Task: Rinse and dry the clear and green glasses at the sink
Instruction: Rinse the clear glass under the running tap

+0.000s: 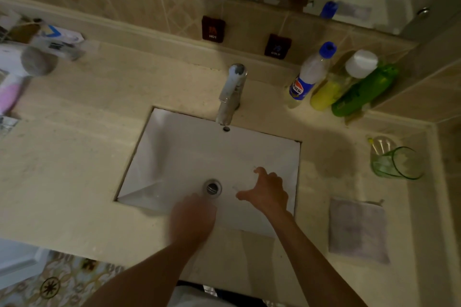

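With the right hand (268,190) spread empty over the sink (174,147) and the blurred left hand (193,217) unreadable, reach for the green glass (399,163) gently, gripping its wall, not its rim.

Both forearms are bare from the bottom edge of the picture to the wrists, with no sleeve showing on either. The left hand (193,217) is smeared by motion blur, so its fingers cannot be made out, while the right hand (268,192) is sharper. Neither wrist shows a watch or band, and the right hand's fingers carry no ring.
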